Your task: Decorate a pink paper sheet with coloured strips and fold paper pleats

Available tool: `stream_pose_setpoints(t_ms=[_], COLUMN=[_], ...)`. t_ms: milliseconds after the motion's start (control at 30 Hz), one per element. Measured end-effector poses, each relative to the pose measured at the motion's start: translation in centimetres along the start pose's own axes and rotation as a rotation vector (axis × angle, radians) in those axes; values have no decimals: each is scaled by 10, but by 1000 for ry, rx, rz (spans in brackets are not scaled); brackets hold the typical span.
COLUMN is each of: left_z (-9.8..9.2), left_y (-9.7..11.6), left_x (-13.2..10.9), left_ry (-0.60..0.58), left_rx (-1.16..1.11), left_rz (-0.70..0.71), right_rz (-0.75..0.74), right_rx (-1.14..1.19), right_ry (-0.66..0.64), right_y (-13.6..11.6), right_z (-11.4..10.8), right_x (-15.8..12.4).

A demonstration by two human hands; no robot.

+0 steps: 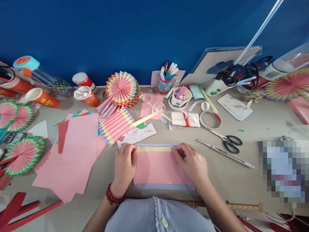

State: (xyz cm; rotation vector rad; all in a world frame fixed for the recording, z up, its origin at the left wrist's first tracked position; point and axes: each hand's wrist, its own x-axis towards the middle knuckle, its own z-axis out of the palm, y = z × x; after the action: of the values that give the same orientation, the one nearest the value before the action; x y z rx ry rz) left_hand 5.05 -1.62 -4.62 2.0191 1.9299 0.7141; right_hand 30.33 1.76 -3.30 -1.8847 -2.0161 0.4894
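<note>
A pink sheet of paper lies flat on the table in front of me. A lavender band shows along its near edge, and a yellow strip with lavender beyond it runs along the far edge. At the far left corner my left hand pinches the edge with curled fingers. My right hand does the same near the far right corner, thumb stretched over the yellow strip. A red bead bracelet circles my left wrist. Just beyond the sheet lies a pleated pink, yellow and lavender paper.
Pink sheets are piled at left. A utility knife and black-handled scissors lie at right, near a tape roll. Paper fans, orange cups and a pen holder stand before the blue wall.
</note>
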Motion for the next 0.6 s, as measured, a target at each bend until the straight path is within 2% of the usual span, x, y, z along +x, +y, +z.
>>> stream_pose_setpoints(t_ms=[600], left_z=[-4], left_y=[4], left_x=[2], left_ry=[-2], left_rx=[-39], left_rz=[-25], right_rz=[31], right_rx=[-39], right_ry=[6], right_y=[0], right_z=[5], right_x=[0])
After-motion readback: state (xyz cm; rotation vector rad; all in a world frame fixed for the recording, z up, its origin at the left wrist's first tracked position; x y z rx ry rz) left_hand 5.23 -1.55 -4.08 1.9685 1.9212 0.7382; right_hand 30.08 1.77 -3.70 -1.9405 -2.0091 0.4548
